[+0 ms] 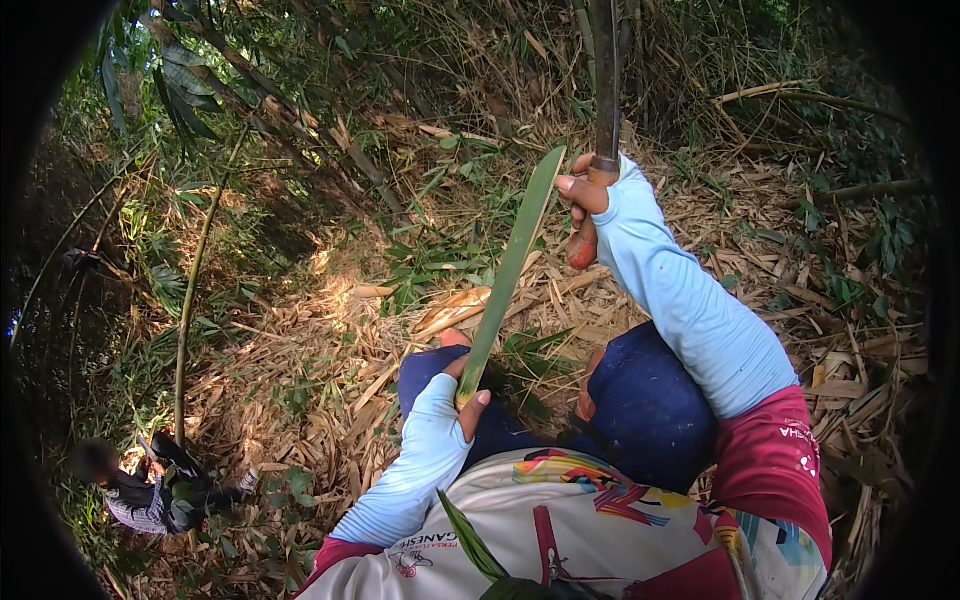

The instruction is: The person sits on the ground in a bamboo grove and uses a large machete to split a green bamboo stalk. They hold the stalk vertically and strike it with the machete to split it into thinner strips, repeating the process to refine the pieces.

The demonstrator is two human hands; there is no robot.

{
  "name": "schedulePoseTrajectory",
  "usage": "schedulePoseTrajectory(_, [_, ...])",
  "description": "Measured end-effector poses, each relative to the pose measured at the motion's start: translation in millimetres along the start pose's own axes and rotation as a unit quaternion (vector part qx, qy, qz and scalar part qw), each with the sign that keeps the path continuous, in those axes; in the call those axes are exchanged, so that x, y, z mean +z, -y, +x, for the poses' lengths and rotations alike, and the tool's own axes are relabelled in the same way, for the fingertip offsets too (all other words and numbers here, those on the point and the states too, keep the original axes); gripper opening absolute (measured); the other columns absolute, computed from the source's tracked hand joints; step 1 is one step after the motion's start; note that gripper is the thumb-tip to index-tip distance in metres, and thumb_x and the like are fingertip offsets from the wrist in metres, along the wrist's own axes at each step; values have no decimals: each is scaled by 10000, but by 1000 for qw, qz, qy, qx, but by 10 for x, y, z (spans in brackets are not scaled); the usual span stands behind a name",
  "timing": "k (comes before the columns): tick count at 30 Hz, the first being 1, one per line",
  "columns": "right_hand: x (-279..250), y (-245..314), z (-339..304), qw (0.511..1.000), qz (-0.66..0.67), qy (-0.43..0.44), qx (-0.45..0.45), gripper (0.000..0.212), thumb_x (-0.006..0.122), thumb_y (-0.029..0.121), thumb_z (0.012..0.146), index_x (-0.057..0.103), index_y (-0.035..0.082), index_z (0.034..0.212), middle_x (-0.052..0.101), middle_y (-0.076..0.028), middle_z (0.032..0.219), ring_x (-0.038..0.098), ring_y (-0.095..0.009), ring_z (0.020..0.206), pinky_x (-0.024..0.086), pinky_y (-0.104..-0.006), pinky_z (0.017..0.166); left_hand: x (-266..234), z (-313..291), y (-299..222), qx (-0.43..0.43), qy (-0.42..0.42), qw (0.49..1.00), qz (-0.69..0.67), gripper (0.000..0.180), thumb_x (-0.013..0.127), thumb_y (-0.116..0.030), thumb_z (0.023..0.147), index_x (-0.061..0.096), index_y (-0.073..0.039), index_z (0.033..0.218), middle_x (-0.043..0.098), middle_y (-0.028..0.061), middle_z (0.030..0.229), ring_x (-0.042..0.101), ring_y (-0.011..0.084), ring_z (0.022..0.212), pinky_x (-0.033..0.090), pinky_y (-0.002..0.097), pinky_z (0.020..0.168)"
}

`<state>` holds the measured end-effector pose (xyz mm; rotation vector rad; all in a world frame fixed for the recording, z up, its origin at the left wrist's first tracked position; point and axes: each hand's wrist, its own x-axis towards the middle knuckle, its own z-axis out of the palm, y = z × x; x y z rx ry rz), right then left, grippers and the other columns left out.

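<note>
Above the leaf litter, green bamboo strip slanting up-right from clamped left hand; right hand gripping machete.

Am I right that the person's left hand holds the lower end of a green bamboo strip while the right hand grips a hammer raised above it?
Not quite: the head view shows the right hand gripping a long-bladed knife, not a hammer. The left hand does hold the lower end of the green bamboo strip.

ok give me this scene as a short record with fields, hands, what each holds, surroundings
left hand: left hand grips the lower end of a long green bamboo strip
right hand: right hand, raised, shut on the handle of a long blade
sleeves: light blue, on both forearms
ground: dry bamboo leaves
nearby: another person at lower left; thin green stem upright
</note>
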<state>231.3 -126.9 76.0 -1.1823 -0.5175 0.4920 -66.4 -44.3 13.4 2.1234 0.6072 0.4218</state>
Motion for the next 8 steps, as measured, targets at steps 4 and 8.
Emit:
schedulePoseTrajectory(4, [-15,4,-2,999,42,19,6,362,764,127,791,500,63,1031,564,-42,795,530,-116,619,470,-295,536,-17,7,37,5,10,1000,-8,448,610,-197,935,514,-14,1332,648,190,1141,620,278,1059,437,334,957])
schedulePoseTrajectory(8, [-30,-33,42,998,51,31,4,344,746,139,810,494,70,1033,562,-48,787,528,-117,616,488,-313,554,-33,29,83,-9,33,999,-32,475,621,-227,930,512,-39,1353,646,187,1184,618,316,1095,433,343,971])
